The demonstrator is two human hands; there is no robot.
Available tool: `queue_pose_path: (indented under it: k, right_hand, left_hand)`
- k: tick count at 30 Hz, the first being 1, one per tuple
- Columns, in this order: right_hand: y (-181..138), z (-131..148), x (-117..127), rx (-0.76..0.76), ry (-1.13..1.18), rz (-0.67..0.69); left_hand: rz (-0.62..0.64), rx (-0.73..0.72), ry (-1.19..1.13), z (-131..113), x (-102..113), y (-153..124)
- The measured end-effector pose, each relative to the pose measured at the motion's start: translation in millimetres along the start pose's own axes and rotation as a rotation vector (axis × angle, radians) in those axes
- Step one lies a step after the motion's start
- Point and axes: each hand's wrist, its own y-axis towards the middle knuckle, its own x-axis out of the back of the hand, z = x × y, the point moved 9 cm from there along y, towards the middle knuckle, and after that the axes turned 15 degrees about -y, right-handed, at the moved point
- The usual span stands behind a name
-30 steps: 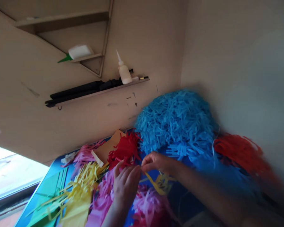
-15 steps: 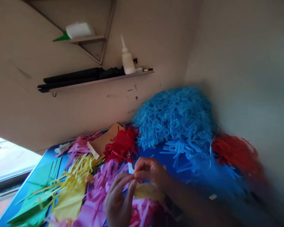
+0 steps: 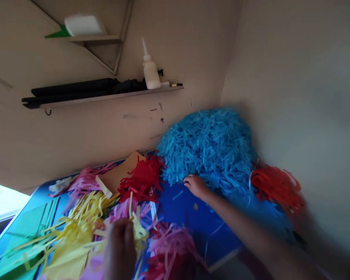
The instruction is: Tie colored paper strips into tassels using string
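Observation:
My left hand (image 3: 121, 245) is closed at the lower middle, over the fringed paper. A yellow fringed paper strip (image 3: 140, 231) sticks out beside its fingers and seems to be in its grip. Stretched out to the far side, my right hand (image 3: 196, 186) has its fingers curled together at the lower edge of a large blue fringed paper ball (image 3: 207, 144). Whatever those fingers hold, if anything, is too small to make out. Pink and red fringed paper (image 3: 173, 245) lies between my two arms.
On the blue table (image 3: 189, 217) lie green paper (image 3: 23, 229), yellow fringe (image 3: 76, 241), red fringe (image 3: 142, 177) and brown card (image 3: 119, 175). Orange-red fringe (image 3: 275, 186) sits at right. A glue bottle (image 3: 151, 74) stands on the wall shelf (image 3: 111, 98).
My hands were together, pinching at one spot; now they are apart. The right hand has reached away toward the blue ball, and the left has moved left and down. The view has shifted slightly.

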Motion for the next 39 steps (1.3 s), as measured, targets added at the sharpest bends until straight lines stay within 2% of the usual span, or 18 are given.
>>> queue_pose_path:
  k: [3, 6, 10, 12, 14, 16, 17, 21, 24, 27, 30, 37, 39]
  right_hand:
    - [2, 3, -8, -0.009, -0.048, 0.026]
    - [-12, 11, 1, -0.005, -0.041, 0.035]
    - [-53, 42, 17, 0.074, 0.076, 0.048]
    - [-77, 65, 14, 0.134, 0.308, 0.102]
    - [-97, 84, 11, 0.156, 0.639, 0.139]
    - [-111, 94, 10, 0.141, 0.895, 0.12]
    - [-115, 95, 10, 0.132, 0.944, 0.095]
    - [-123, 95, 13, 0.122, 0.96, 0.032]
    - [-126, 95, 22, 0.13, 0.851, -0.007]
    - [-131, 103, 40, 0.227, 0.697, -0.074]
    - [-135, 108, 48, 0.303, 0.682, -0.078]
    - [-136, 97, 37, 0.211, 0.726, -0.037]
    - [-137, 98, 37, 0.224, 0.713, -0.027]
  left_hand:
    - [0.196, 0.044, -0.112, 4, -61, -15]
    - [0.325, 0.126, -0.173, 10, -85, -27]
    - [0.354, 0.228, -0.263, 9, -88, -32]
    - [0.341, 0.252, -0.286, 4, -90, -33]
    - [0.34, 0.247, -0.282, -2, -94, -34]
    - [0.348, 0.229, -0.28, -8, -95, -36]
    - [0.355, 0.219, -0.283, -11, -95, -37]
    - [0.376, 0.152, -0.265, -22, -91, -40]
    - [0.419, 0.065, -0.224, -31, -91, -42]
    - [0.449, -0.017, -0.18, -39, -92, -45]
    - [0.469, -0.054, -0.179, -44, -92, -48]
    - [0.486, -0.06, -0.175, -55, -94, -52]
    - [0.484, -0.055, -0.153, -55, -95, -53]
